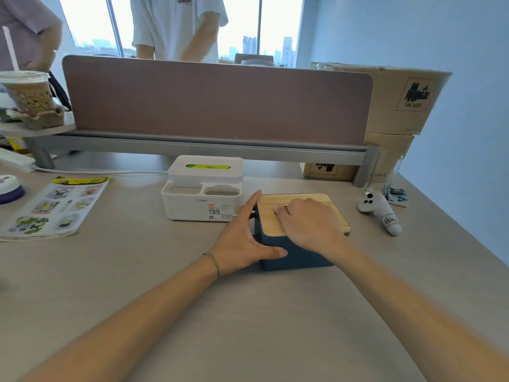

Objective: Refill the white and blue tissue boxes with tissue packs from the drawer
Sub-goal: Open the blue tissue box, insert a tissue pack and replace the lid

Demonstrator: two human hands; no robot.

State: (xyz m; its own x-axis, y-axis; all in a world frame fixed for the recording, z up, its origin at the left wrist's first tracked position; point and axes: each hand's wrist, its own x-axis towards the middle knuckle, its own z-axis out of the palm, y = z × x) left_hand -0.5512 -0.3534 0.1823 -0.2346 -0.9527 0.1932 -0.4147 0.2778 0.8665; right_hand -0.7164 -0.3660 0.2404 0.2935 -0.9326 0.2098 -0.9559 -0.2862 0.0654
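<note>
The blue tissue box (292, 252) stands on the desk (137, 271) just right of the frame's centre, with its wooden lid (275, 213) on top. The left hand (245, 238) lies flat against the box's left side, fingers straight and pointing toward the upper part of the frame, thumb stretched across the near face of the box. A thin bracelet (213, 263) circles that wrist. The right hand (305, 224) rests on the lid with its fingers curled at the dark slot in the middle; whether they pinch anything there I cannot tell.

The white tissue box (202, 197) sits just left of and behind the blue one, nearly touching it, its lid on, with something green and yellow showing through the top slot and two compartments along its front.

A sticker sheet (55, 208) lies at centre left. A white handheld controller (381, 212) rests at centre right, well apart from the boxes. A brown divider panel (217, 103) crosses the upper frame, cardboard boxes (396, 100) are stacked at upper right, and a drink cup (27, 91) stands at upper left. Two people stand beyond the panel.
</note>
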